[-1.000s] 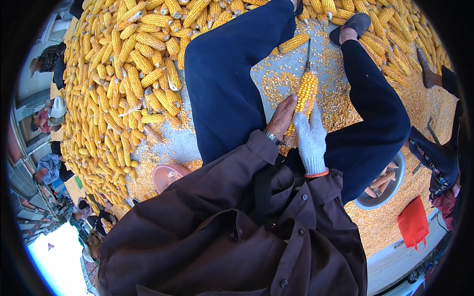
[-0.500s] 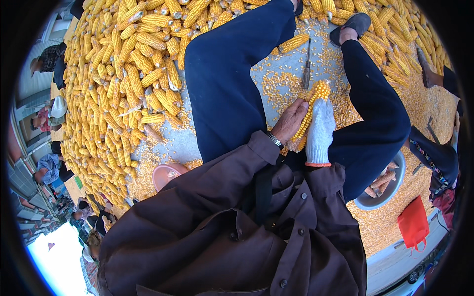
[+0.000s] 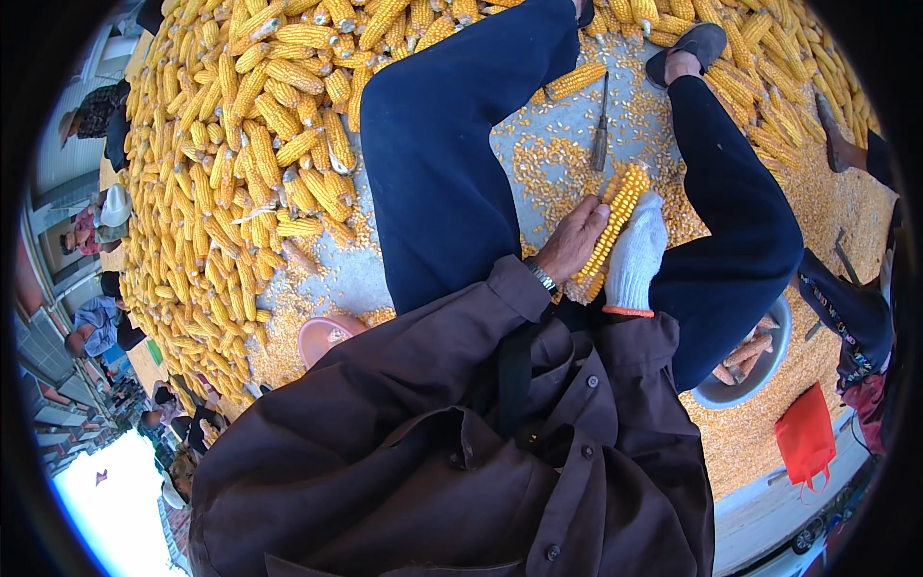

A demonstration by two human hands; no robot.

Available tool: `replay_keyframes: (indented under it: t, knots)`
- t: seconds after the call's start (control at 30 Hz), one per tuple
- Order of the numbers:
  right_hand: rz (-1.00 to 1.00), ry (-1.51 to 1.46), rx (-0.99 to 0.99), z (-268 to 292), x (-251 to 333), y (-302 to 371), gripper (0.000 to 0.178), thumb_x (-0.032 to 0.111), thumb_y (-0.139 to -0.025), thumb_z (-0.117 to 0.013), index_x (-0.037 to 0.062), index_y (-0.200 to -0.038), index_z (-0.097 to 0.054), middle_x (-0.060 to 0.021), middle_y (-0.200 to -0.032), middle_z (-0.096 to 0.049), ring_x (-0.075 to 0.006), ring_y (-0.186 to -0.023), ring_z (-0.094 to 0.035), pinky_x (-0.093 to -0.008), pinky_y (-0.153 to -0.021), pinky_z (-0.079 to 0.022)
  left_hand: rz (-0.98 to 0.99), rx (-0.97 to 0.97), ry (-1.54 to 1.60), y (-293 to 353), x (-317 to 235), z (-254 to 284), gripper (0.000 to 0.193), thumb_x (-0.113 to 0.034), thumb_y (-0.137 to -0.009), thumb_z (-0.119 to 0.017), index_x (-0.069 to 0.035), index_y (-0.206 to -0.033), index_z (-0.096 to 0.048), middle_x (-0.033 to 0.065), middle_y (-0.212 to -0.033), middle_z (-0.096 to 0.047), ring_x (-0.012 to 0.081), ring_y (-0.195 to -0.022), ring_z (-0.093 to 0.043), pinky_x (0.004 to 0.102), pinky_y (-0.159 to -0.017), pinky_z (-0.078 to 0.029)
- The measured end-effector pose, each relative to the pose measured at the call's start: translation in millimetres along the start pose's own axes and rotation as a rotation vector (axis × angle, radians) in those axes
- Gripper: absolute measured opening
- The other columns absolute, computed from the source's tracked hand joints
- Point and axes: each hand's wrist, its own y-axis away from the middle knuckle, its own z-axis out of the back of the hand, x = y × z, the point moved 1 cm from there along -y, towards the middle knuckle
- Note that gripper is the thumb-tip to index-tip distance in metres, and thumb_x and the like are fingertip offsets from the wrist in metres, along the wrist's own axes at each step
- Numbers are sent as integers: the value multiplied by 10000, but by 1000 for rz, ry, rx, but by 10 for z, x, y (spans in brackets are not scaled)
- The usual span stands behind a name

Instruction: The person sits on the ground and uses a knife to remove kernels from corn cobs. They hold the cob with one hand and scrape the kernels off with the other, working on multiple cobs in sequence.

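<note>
Where the two hands meet in front of the person's body, I have one long, yellow, full-kernelled ear of corn (image 3: pixel 615 226) held between them. Its long axis runs on a slant: the paler end sits low, left and close to the body; the other points away, up and slightly right.

The bare left hand (image 3: pixel 574 237), a metal-banded watch (image 3: pixel 538 275) at its wrist, lies along the ear's left side, fingers pressed to it. The right hand (image 3: pixel 638 255), in a white knitted glove (image 3: pixel 633 279) with an orange cuff, clasps the right side; how far its fingers curl underneath I cannot tell. Neither hand is nearer: both touch the ear, one per flank, and the far tip stands out between them.

Just beyond that tip I note a slim dark rod with a brown handle (image 3: pixel 599 149) on the grey floor (image 3: pixel 351 279), handle end toward the hands, touching neither. In my view the left fingertips are closer to it than the glove is. Loose yellow kernels (image 3: pixel 548 163) lie around it. Beside the right thigh: a round grey-blue basin (image 3: pixel 780 338) holding bare cobs (image 3: pixel 745 356). A broad heap of yellow ears (image 3: pixel 212 192) spreads to the left.
</note>
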Motion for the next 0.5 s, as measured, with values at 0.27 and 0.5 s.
replay_keyframes:
  t: [0.27, 0.5]
  knots:
    - [-103, -158, 67, 0, -44, -160, 380, 229, -1002, -466, -42, -1263, -513, -127, -1194, -590, -179, -1058, -579, -293, -909, -472, 18, 92, -27, 25, -13, -7, 582, -420, -1019, -358, 83, -1307, -402, 145, -1166, -544, 180, -1087, -498, 269, -942, -386]
    - [-156, -292, 118, 5, 81, -115, 435, 377, -1000, -443, -16, -1137, -569, -111, -991, -647, -181, -824, -638, -297, -726, -538, 25, 111, 9, 15, 1, 0, 535, -417, -1023, -343, 57, -1253, -441, 119, -1072, -563, 163, -998, -522, 278, -880, -416]
